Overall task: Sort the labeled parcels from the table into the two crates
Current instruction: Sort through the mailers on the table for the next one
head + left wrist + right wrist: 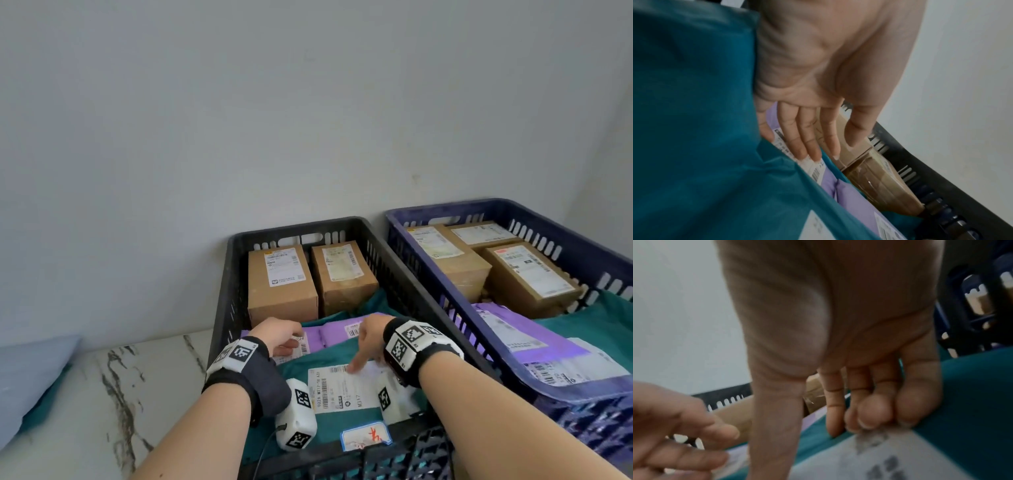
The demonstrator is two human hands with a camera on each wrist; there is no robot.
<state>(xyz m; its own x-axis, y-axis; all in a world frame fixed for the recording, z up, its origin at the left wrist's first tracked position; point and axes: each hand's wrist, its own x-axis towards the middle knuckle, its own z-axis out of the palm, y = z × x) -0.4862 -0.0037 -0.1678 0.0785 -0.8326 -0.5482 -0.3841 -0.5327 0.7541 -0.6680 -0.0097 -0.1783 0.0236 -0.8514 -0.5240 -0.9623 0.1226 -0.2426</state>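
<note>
The fingers (pixel 812 142) of the left hand (pixel 277 334) lie straight and close together, their tips resting on the white label of a purple mailer (pixel 334 334) inside the black crate (pixel 224 298). The fingers (pixel 869 415) of the right hand (pixel 368 337) are loosely curled, holding nothing, with the thumb pressing down on the shipping label (pixel 337 385) of a teal mailer (pixel 325 356) that lies on top at the near end of the same crate. The teal mailer partly covers the purple one.

At the far end of the black crate two brown cardboard boxes (pixel 282 284) stand side by side, labels up. The blue crate (pixel 589 236) sits just beside the black one on the right; it holds more cardboard boxes (pixel 527 274) at the back, with a purple mailer and a teal one nearer. Both crates stand on a marble-patterned counter (pixel 113 387) against a pale wall. A pale blue bag lies at the left edge of the counter (pixel 34 373).
</note>
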